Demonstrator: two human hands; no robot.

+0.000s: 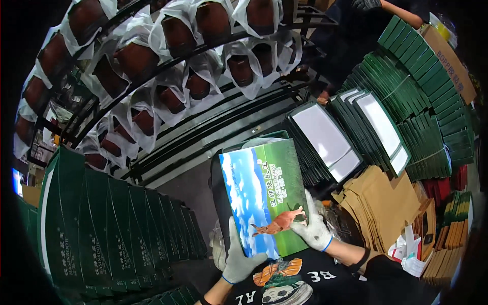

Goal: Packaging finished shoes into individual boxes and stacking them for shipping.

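Head view: a printed box (259,193) was held up before the person's black shirt (340,292). Gloved, the left hand (241,258) pinched its lower left corner, and the right hand (313,229) pinched its lower right edge, thumbs over the face. Green boxes (117,234) stood to the left, brown paper bags (378,206) lay to the right, and wrapped brown objects (213,20) lined a black rack (195,52) beyond.

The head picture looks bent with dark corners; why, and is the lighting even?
Head view: fisheye distortion bows the rack rail; head view: lighting uneven, white panels bright, green boxes at left dim; head view: printed box fairly sharp.
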